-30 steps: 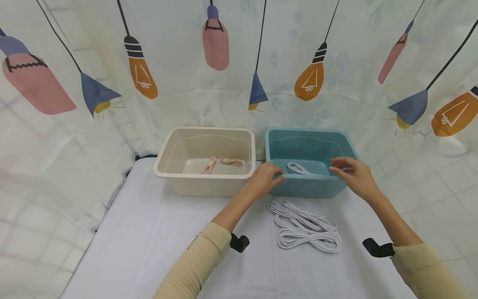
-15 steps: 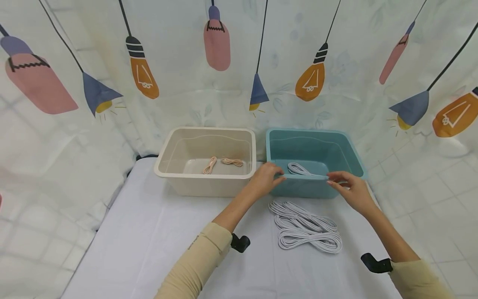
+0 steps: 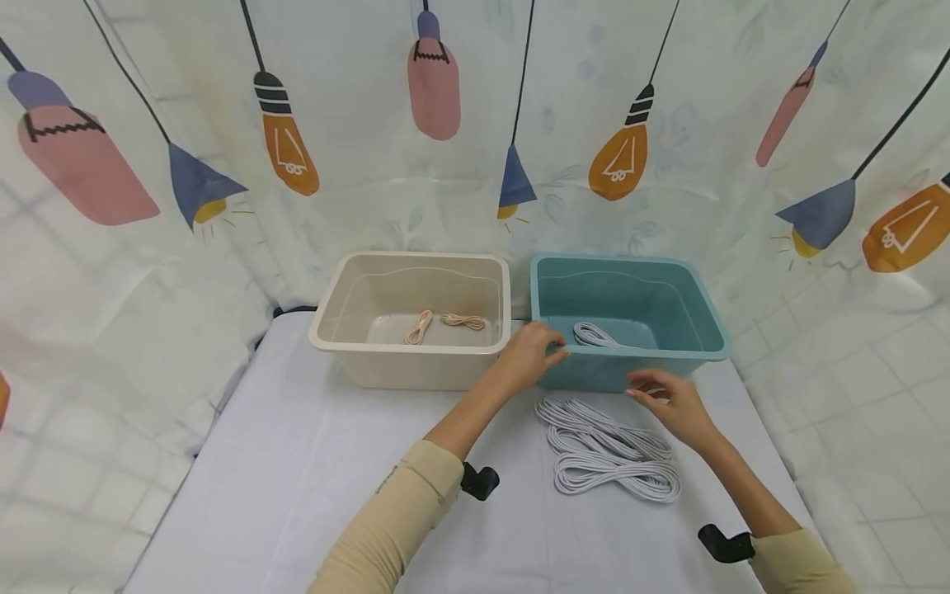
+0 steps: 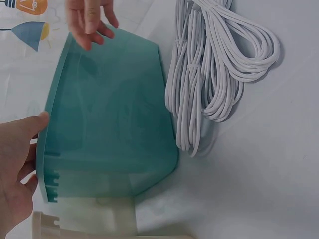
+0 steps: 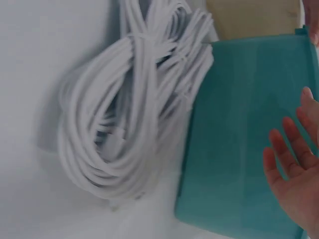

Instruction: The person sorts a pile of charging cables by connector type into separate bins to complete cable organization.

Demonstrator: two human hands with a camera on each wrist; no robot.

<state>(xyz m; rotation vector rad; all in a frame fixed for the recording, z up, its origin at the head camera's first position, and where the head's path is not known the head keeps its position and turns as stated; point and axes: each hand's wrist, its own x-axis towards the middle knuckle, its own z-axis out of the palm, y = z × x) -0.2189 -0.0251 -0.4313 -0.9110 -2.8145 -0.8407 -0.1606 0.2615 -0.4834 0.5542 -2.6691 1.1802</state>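
1. Head: the left hand (image 3: pixel 529 356) grips the teal plastic bin (image 3: pixel 586 375), probably to steady it. The right hand (image 3: pixel 668 404), loosely bent, hangs before it. Bundled white cords (image 3: pixel 612 458) lie just bodyward of the right hand; a smaller white cord hank (image 3: pixel 592 333) sits inside, beyond the left.
2. Left wrist: the thumb overlaps the rim outside, fingers behind, apparently clamping the wall.
3. Right wrist: fingers parted, holding nothing.

We find the head view bright and even, the white table (image 3: pixel 260 462) softly lit, a faint shadow beside the white cords (image 3: pixel 612 437) toward the table's right edge. Printed lamps (image 3: pixel 89 165) stretch at the frame's sides. Our wrist views are dimmer, the right one blurred.
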